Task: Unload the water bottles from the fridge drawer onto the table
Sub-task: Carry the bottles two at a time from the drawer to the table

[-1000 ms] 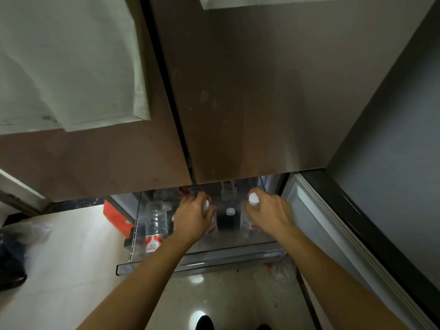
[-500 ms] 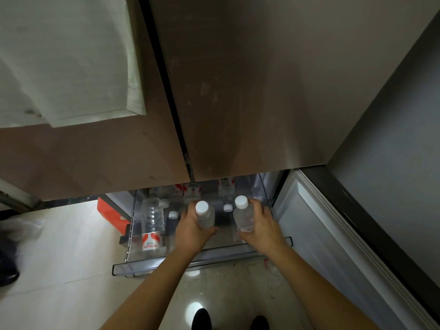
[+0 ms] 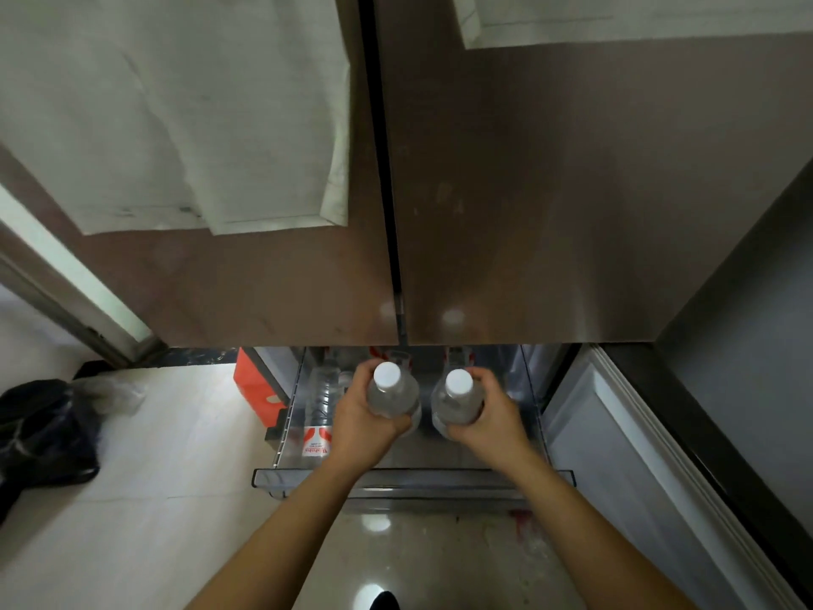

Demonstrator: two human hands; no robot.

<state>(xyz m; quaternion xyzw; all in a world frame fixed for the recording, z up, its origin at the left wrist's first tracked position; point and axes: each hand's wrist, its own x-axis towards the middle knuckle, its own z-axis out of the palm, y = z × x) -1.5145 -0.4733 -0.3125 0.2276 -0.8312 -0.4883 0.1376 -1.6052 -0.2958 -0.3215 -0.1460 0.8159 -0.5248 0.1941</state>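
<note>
Two bottles in hand, one per grip. Left hand (image 3: 358,422) is clenched around a clear water bottle (image 3: 393,394) with a white cap; right hand (image 3: 492,422) is clenched around a second clear bottle (image 3: 455,401), also white-capped. Both are held upright, side by side, above the open fridge drawer (image 3: 413,477), caps toward the camera. Labels on the held pair are hidden by the fingers. More bottles sit in the drawer: one lying along its left side (image 3: 320,416) has a red-and-white label with red lettering, too blurred to read. Further bottles at the far end show red label scraps only. Orange box (image 3: 257,383) sits on the floor left of the drawer; black bag (image 3: 42,438) far left.
</note>
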